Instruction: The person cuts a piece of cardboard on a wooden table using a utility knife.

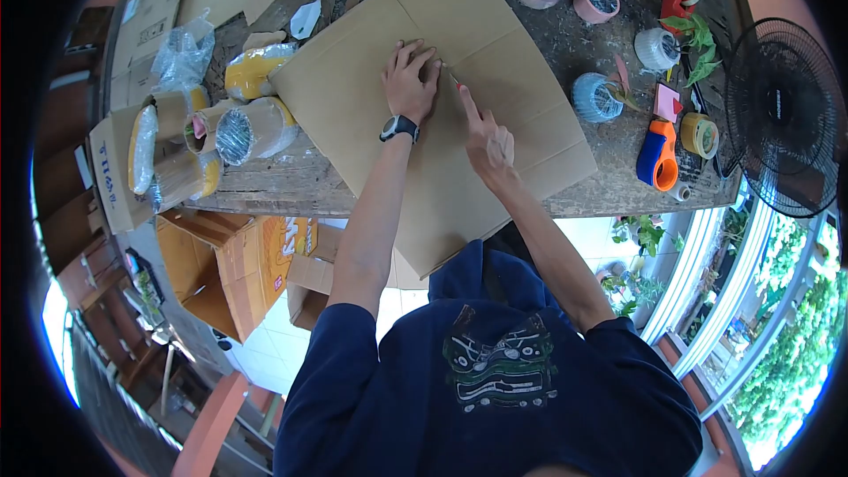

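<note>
A large flat cardboard sheet [521, 106] lies across the wooden table, its near corner reaching past the front edge. My left hand [409, 84] rests on the sheet with its fingers spread and a watch [399, 129] on the wrist. To its right, my right hand [488, 140] is closed around a small cutter with a red part [459, 86], index finger stretched along it. The cutter's thin blade points up and left, at the cardboard surface near the left fingertips. Whether the blade has gone through the board cannot be made out.
Wrapped rolls [256, 131] and a yellow-banded bundle [256, 71] sit on the left. Potted plants [597, 97], a blue-orange tape dispenser [657, 156] and a black fan [782, 115] stand at the right. An open box [234, 269] is below the table's front edge.
</note>
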The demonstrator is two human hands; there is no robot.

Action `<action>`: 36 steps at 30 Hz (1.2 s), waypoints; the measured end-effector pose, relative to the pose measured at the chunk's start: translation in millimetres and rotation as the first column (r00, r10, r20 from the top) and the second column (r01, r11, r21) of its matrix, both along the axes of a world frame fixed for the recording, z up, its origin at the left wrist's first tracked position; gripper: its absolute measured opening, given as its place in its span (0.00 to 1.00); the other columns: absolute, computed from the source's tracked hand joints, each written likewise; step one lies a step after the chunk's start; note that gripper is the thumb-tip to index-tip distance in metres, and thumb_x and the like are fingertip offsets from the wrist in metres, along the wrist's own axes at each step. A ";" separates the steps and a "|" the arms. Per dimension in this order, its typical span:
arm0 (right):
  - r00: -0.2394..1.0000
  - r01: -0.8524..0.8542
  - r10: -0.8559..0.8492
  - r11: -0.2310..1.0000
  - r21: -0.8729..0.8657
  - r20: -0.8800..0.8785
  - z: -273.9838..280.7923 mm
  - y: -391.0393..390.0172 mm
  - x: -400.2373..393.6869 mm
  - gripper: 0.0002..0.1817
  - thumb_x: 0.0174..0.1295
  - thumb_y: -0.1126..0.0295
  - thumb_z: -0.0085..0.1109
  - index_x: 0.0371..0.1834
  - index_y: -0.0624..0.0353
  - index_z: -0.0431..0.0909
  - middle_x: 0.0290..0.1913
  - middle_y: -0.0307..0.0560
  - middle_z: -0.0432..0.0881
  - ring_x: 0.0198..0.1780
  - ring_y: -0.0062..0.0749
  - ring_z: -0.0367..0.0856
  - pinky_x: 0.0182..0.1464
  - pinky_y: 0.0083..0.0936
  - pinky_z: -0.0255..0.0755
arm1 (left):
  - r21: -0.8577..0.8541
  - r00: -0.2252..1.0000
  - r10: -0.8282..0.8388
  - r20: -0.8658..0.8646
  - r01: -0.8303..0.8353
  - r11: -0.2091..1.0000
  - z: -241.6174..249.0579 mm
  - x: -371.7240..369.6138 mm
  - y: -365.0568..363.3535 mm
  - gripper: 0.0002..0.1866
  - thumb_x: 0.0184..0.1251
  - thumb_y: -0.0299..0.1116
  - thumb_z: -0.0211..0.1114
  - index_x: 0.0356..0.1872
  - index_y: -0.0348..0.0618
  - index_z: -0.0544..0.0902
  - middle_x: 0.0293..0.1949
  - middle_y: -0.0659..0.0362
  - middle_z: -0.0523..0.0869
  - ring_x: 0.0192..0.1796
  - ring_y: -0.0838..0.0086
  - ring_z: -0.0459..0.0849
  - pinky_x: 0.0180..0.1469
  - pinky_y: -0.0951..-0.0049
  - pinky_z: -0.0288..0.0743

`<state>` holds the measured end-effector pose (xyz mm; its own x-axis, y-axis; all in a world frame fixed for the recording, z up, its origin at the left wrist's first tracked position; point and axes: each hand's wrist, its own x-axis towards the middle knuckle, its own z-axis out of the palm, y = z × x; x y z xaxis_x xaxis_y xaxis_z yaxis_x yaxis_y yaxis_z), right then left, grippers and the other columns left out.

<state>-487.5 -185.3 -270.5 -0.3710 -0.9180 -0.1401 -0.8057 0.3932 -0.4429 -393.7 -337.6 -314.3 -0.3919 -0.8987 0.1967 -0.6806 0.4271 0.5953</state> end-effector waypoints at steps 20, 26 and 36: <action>0.993 -0.108 0.120 0.952 0.285 -0.023 57.0 0.0 -4.0 0.39 0.61 0.77 0.50 0.79 0.52 0.53 0.32 0.62 0.85 0.36 0.58 0.87 0.40 0.50 0.81 | 0.009 0.999 0.046 0.021 -0.046 0.999 -0.2 -4.2 3.0 0.14 0.67 0.45 0.66 0.51 0.60 0.87 0.63 0.69 0.79 0.75 0.63 0.64 0.71 0.47 0.58; 0.984 -0.144 0.172 0.923 0.358 -0.049 66.1 16.1 -6.1 0.38 0.62 0.76 0.52 0.78 0.54 0.55 0.34 0.61 0.85 0.35 0.53 0.88 0.38 0.45 0.83 | -0.074 0.999 0.048 0.016 -0.047 0.996 -3.0 -2.7 4.4 0.12 0.66 0.44 0.67 0.49 0.60 0.87 0.61 0.70 0.79 0.74 0.62 0.66 0.66 0.50 0.62; 0.987 -0.119 0.149 0.932 0.342 -0.062 59.5 60.6 -14.4 0.41 0.60 0.78 0.50 0.79 0.44 0.55 0.29 0.61 0.84 0.32 0.59 0.86 0.37 0.53 0.78 | -0.122 1.000 0.030 0.007 -0.029 0.992 -8.4 -0.7 2.2 0.12 0.67 0.44 0.66 0.49 0.60 0.87 0.60 0.70 0.79 0.73 0.64 0.67 0.66 0.51 0.62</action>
